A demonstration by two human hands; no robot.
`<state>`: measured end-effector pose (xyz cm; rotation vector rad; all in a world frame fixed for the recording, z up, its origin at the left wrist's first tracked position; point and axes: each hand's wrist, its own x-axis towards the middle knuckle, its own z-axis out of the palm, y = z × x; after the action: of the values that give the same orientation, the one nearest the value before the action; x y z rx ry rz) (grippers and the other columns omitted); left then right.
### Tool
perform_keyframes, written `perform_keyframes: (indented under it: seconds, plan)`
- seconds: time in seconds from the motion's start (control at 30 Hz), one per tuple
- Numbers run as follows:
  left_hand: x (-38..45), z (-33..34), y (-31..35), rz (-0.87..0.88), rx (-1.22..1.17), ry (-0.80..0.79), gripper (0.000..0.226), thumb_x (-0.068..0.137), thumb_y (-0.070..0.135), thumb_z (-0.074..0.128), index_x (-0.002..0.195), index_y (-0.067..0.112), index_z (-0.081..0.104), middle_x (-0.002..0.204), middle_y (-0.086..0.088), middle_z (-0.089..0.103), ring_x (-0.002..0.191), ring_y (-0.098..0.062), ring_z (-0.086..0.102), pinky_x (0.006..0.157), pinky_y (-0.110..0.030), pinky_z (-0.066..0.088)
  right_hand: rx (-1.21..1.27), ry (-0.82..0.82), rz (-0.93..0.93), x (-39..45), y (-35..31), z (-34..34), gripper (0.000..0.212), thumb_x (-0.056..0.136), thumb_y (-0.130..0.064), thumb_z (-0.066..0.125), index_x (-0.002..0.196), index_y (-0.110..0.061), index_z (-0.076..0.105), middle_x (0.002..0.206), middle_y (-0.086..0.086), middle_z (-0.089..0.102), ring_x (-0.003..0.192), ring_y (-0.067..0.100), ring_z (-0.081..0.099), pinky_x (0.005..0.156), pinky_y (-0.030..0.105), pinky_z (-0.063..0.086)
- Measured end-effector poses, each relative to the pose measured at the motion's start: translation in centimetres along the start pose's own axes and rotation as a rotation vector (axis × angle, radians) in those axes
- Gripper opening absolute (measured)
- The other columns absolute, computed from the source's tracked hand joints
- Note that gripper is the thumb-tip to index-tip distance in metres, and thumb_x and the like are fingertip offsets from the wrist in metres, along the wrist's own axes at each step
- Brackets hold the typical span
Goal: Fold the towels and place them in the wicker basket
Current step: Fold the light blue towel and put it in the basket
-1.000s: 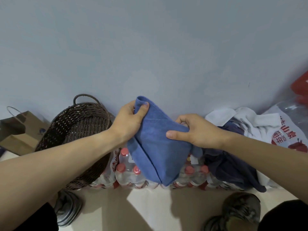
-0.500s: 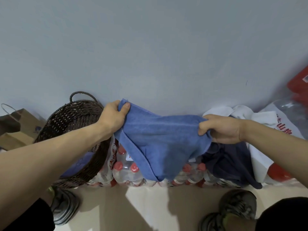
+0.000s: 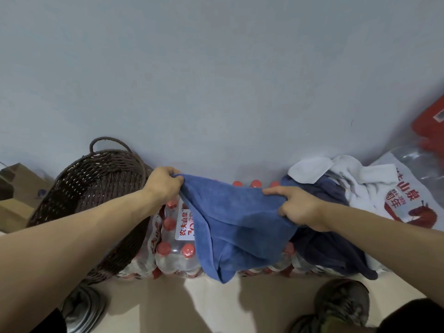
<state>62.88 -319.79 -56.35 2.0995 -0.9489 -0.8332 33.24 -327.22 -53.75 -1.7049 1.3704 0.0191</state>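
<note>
Since 0.5 s ago both hands dropped lower, towel now spread flatter over the bottle pack. Wicker basket (image 3: 91, 188): dark woven, round, loop handle, far left against wall. Blue towel (image 3: 240, 227): plush microfibre, doubled, draped between hands. Left hand (image 3: 163, 183) fingers curled, gripping left corner beside basket rim. Right hand (image 3: 298, 207) bunches right edge, index extended; thumb probably underneath, hidden.
</note>
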Motion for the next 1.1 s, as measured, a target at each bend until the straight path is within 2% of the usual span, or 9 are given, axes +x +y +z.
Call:
perform_keyframes:
  seconds: [0.1,0.23,0.4,0.47,0.57,0.67,0.8,0.97,1.1]
  plan:
    - [0.6,0.8,-0.8,-0.086,-0.085,0.013,0.017,0.097,0.008,0.048,0.091,0.006,0.065,0.083,-0.015,0.063,0.078,-0.029,0.06,0.074,-0.044,0.057,-0.078,0.067,-0.061,0.5,0.0,0.2,0.067,0.083,0.01,0.049,0.14,-0.024,0.051,0.084,-0.011,0.054,0.056,-0.003,0.059,0.046,0.011,0.043]
    - [1.6,1.1,-1.9,-0.062,-0.008,0.154,0.019,0.097,0.013,0.052,0.108,0.005,0.065,0.088,-0.01,0.063,0.08,-0.025,0.059,0.066,-0.03,0.048,-0.051,0.093,-0.06,2.0,0.4,0.8,0.074,0.081,0.0,0.065,0.147,-0.023,0.042,0.104,0.001,0.066,0.079,0.024,0.068,0.074,0.042,0.057]
    - [2.0,1.6,-1.9,-0.132,0.048,0.064,0.077,0.084,0.017,0.074,0.148,0.013,0.033,0.11,-0.008,0.064,0.085,-0.018,0.064,0.069,-0.019,0.049,-0.028,0.029,0.089,3.7,1.5,1.8,0.085,0.079,-0.013,0.077,0.152,-0.016,0.033,0.143,0.002,0.046,0.12,0.022,0.052,0.084,0.026,0.045]
    - [1.3,2.1,-2.1,-0.177,0.149,0.007,0.068,0.081,0.028,0.077,0.138,0.011,0.044,0.121,-0.012,0.062,0.097,-0.026,0.065,0.08,-0.032,0.054,-0.027,-0.003,0.139,4.0,2.2,2.0,0.081,0.079,-0.011,0.075,0.15,-0.017,0.036,0.136,0.004,0.052,0.118,0.025,0.054,0.089,0.034,0.051]
    - [-0.4,3.6,-3.1,-0.201,0.329,-0.172,0.034,0.081,0.045,0.075,0.088,0.015,0.06,0.096,-0.007,0.069,0.073,-0.017,0.062,0.066,-0.029,0.049,-0.077,-0.016,0.158,4.3,2.6,2.4,0.068,0.083,-0.006,0.07,0.145,-0.012,0.042,0.136,0.009,0.052,0.122,0.029,0.054,0.092,0.037,0.052]
    - [-2.0,5.2,-4.2,-0.255,0.391,-0.328,0.039,0.078,0.05,0.076,0.086,0.017,0.056,0.085,0.001,0.063,0.074,-0.015,0.06,0.064,-0.025,0.047,-0.051,0.033,0.126,4.7,2.4,2.8,0.033,0.081,-0.002,0.069,0.106,-0.021,0.059,0.103,0.002,0.059,0.103,0.028,0.061,0.079,0.035,0.057]
    - [-2.5,5.5,-4.3,-0.209,0.545,-0.297,0.022,0.085,0.022,0.072,0.081,0.015,0.052,0.088,-0.005,0.061,0.068,-0.014,0.056,0.048,-0.02,0.041,0.009,0.017,0.196,4.8,1.5,3.2,0.022,0.083,-0.001,0.066,0.102,-0.011,0.065,0.102,0.014,0.068,0.097,0.032,0.068,0.086,0.043,0.058]
    - [-1.2,2.9,-3.7,-0.336,0.236,-0.247,0.014,0.086,-0.011,0.053,0.094,0.0,0.056,0.08,-0.022,0.061,0.057,-0.033,0.063,0.043,-0.037,0.057,-0.157,0.369,-0.256,5.5,0.5,2.5,0.057,0.086,0.0,0.058,0.141,-0.011,0.049,0.142,0.005,0.046,0.118,0.021,0.051,0.089,0.017,0.038]
    - [-1.5,1.0,-4.3,-0.355,0.444,-0.277,0.014,0.086,-0.005,0.052,0.098,-0.009,0.059,0.078,-0.021,0.066,0.061,-0.033,0.069,0.048,-0.033,0.057,-0.156,0.173,-0.116,5.8,1.4,2.1,0.076,0.082,0.004,0.06,0.15,-0.014,0.032,0.144,0.007,0.042,0.126,0.024,0.049,0.093,0.024,0.043]
